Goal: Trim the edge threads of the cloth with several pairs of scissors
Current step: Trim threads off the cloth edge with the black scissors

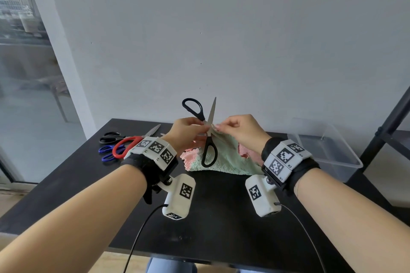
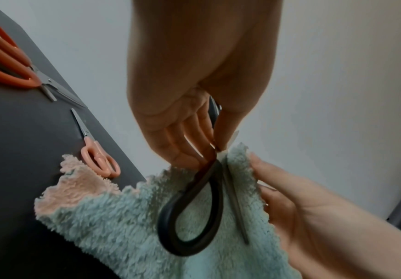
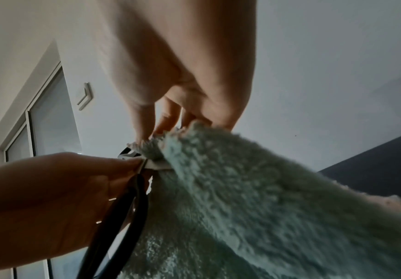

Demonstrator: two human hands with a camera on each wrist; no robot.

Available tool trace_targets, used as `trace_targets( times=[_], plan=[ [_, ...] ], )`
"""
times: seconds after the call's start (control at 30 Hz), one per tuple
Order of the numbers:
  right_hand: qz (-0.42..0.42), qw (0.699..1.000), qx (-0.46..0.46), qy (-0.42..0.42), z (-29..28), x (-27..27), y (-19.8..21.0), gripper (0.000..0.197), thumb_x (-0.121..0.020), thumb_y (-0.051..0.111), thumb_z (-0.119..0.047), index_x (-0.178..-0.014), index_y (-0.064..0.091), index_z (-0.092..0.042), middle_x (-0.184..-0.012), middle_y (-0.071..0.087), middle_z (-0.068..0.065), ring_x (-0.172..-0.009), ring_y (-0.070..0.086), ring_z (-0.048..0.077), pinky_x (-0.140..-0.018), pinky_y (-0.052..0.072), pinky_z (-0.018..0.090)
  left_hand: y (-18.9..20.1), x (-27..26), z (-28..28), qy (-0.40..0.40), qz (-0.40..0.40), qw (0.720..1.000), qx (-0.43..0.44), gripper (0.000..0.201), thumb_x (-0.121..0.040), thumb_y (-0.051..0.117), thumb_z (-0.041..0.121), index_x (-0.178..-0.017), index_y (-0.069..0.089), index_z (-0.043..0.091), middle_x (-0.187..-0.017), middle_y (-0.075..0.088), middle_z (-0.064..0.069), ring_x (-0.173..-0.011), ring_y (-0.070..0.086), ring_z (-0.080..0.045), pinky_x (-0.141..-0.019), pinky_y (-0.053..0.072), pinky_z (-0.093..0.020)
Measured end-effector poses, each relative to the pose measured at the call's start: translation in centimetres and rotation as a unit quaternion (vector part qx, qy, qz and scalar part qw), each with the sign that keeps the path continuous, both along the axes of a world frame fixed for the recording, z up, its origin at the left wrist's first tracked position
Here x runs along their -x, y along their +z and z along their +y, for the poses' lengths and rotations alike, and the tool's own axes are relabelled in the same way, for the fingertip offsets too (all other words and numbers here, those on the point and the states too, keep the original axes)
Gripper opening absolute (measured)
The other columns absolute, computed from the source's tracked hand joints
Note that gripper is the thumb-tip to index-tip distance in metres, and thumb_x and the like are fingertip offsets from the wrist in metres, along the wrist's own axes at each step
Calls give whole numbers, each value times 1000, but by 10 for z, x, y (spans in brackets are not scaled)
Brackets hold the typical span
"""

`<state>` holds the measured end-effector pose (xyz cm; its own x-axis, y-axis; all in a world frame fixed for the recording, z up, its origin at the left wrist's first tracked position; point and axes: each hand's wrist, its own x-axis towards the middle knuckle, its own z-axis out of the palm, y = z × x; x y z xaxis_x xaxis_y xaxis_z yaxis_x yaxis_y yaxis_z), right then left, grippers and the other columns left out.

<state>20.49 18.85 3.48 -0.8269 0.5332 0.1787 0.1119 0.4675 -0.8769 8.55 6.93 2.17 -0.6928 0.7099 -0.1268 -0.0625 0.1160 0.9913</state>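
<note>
A mint-green fluffy cloth (image 1: pixel 228 157) with a pink underside lies on the black table (image 1: pixel 221 210), one corner lifted. My right hand (image 1: pixel 219 127) pinches that raised corner between fingertips and thumb; the same pinch shows in the right wrist view (image 3: pixel 170 124). My left hand (image 1: pixel 202 127) grips a pair of black-handled scissors (image 1: pixel 209 150) near the pivot. Their blades are spread wide, one blade pointing up and one handle loop hanging over the cloth (image 2: pixel 123 226). The loop of the scissors (image 2: pixel 192 217) hangs below the left hand's fingers (image 2: pixel 194 143), close to a small white tag on the cloth edge.
Black scissors (image 1: pixel 111 137), red scissors (image 1: pixel 124 146) and blue scissors (image 1: pixel 107 153) lie at the table's left. Small pink scissors (image 2: pixel 99 156) lie beside the cloth. A clear plastic bin (image 1: pixel 326 150) stands at the right, with a black shelf frame (image 1: pixel 388 122) beyond.
</note>
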Motion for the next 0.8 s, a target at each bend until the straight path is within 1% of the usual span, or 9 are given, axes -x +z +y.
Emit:
trace_targets(
  times=[0.1,0.17,0.23,0.3,0.4,0.5,0.63,0.7,0.8],
  plan=[
    [-4,1000,9,-8,-3,3,-1,24,-79,76,-18,-91,70,1,-82,71,8,-74,65,11,-65,50,7,1,-2,0,-7,-2,1000,-14,11,-85,69,13,-82,59,14,-86,65,-11,-72,64,-21,-75,50,-34],
    [-8,1000,2,-11,-3,6,-2,22,-79,76,-20,-89,71,0,-87,72,14,-80,66,17,-77,53,20,3,-3,-1,-12,2,1000,-23,11,-85,70,14,-81,60,15,-89,66,-13,-79,64,-24,-80,50,-35],
    [-10,1000,-3,-8,-4,8,-1,21,-80,76,-22,-87,74,-3,-94,71,24,-82,67,28,-87,53,37,5,-3,-1,-16,7,999,-32,10,-86,69,13,-81,60,15,-91,67,-12,-79,65,-23,-78,52,-33],
    [-19,1000,-13,-9,-4,9,-1,19,-79,76,-25,-85,75,-6,-95,69,29,-78,64,33,-87,52,45,6,-3,-2,-18,11,999,-37,10,-87,68,13,-81,60,15,-90,67,-13,-74,66,-20,-71,54,-27],
    [-30,999,-27,-2,-4,9,-2,18,-81,75,-23,-86,75,-6,-96,70,26,-76,61,28,-83,52,39,5,-5,-4,-18,21,999,-39,10,-86,69,12,-81,60,14,-87,67,-12,-66,66,-15,-58,54,-20],
    [-41,999,-31,1,-3,9,-2,16,-83,72,-20,-89,74,-4,-91,72,16,-80,60,16,-87,51,34,3,-5,-4,-14,39,998,-39,9,-85,69,14,-84,61,13,-89,69,-15,-70,67,-18,-67,55,-25],
    [-46,998,-35,6,-2,8,-2,16,-84,71,-19,-90,73,-5,-82,69,4,-78,61,11,-84,50,27,5,-6,-3,-10,52,998,-45,8,-86,69,13,-87,61,11,-98,70,-20,-80,66,-26,-84,54,-39],
    [-47,998,-40,8,-1,8,-3,15,-85,70,-21,-88,73,-7,-79,68,2,-77,61,11,-83,50,28,5,-6,-3,-12,50,997,-49,8,-86,68,13,-88,61,11,-99,70,-20,-80,66,-27,-83,53,-39],
    [-45,998,-42,10,0,7,-6,17,-86,69,-22,-91,73,-6,-88,71,9,-81,62,13,-84,50,30,4,-4,-3,-16,47,997,-56,7,-87,68,12,-87,61,11,-95,70,-17,-74,67,-23,-73,55,-30]
  ],
)
